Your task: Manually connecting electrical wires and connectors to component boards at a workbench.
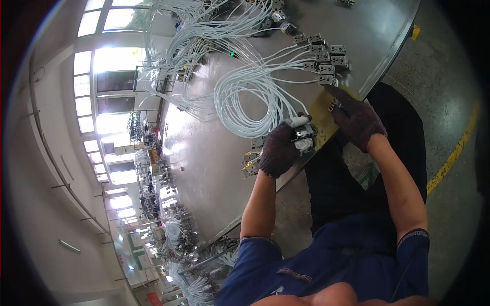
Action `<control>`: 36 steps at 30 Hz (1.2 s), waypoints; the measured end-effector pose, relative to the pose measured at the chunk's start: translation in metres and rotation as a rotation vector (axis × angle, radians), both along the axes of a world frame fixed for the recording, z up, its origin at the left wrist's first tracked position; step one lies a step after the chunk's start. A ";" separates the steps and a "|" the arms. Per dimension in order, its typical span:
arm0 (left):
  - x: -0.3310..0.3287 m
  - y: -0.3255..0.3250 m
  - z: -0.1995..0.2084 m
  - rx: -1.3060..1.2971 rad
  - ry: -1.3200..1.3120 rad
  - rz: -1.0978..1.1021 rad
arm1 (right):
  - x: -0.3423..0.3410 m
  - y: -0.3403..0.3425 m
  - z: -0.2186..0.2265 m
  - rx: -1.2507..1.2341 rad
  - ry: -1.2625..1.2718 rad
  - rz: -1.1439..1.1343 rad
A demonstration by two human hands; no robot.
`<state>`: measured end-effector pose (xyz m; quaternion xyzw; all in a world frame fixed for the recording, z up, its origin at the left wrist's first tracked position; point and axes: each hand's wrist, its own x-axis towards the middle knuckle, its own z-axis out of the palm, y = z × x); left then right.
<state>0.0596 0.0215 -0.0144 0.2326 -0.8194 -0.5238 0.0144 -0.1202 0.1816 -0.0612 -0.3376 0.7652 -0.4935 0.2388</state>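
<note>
A small grey metal connector block point(304, 133), white-wired, sits at the table edge.

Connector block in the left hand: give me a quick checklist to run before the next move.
1. Left hand has a firm grip on the connector block: ok, gloved fingers wrap it.
2. Right hand free: cannot tell, fingertips sit at a small part by the yellow patch.
3. White cables coiled on the metal table, clear of both hands: ok.
4. Row of finished blocks apart from the hands: ok.
5. Held block wired correctly: cannot tell, too small.
</note>
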 end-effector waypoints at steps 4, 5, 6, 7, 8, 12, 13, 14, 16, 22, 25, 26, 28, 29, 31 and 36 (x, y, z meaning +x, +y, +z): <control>-0.002 0.002 -0.001 0.177 -0.006 0.110 | -0.005 0.003 0.003 0.016 -0.037 0.054; -0.004 0.003 -0.001 0.182 -0.019 0.103 | -0.005 0.003 0.002 0.019 -0.052 0.049; -0.005 0.004 -0.001 0.180 -0.026 0.123 | -0.004 0.004 0.001 0.021 -0.057 0.061; -0.008 0.004 0.001 0.120 -0.044 0.097 | -0.003 0.006 -0.001 -0.002 -0.031 0.062; -0.011 0.004 0.004 0.048 -0.107 0.097 | -0.001 0.006 -0.002 0.023 -0.068 0.073; -0.023 0.007 0.023 -0.263 -0.215 -0.101 | 0.010 0.013 -0.008 -0.056 -0.011 -0.022; -0.026 0.008 0.027 -0.410 -0.270 -0.159 | 0.014 0.017 -0.009 -0.003 -0.079 -0.015; -0.030 0.010 0.030 -0.541 -0.361 -0.209 | 0.018 0.020 -0.009 -0.002 -0.082 -0.013; -0.037 0.011 0.032 -0.646 -0.355 -0.259 | 0.027 0.027 -0.010 -0.092 -0.126 -0.042; -0.040 0.006 0.020 -0.716 -0.229 -0.369 | 0.055 0.031 -0.015 -0.368 -0.059 -0.090; -0.038 0.005 0.016 -0.797 -0.221 -0.396 | 0.067 0.031 -0.015 -0.267 -0.139 -0.057; -0.037 0.005 0.016 -0.784 -0.259 -0.395 | 0.070 0.030 -0.014 -0.270 -0.126 -0.053; -0.038 0.007 0.016 -0.778 -0.307 -0.366 | 0.075 0.028 -0.012 -0.231 -0.199 -0.056; -0.039 0.007 0.017 -0.768 -0.342 -0.343 | 0.076 0.026 -0.011 -0.229 -0.197 -0.054; -0.042 0.007 0.018 -0.782 -0.370 -0.374 | 0.078 0.023 -0.008 -0.196 -0.234 -0.051; -0.046 0.006 0.020 -0.876 -0.365 -0.446 | 0.079 0.018 -0.004 -0.289 -0.242 -0.043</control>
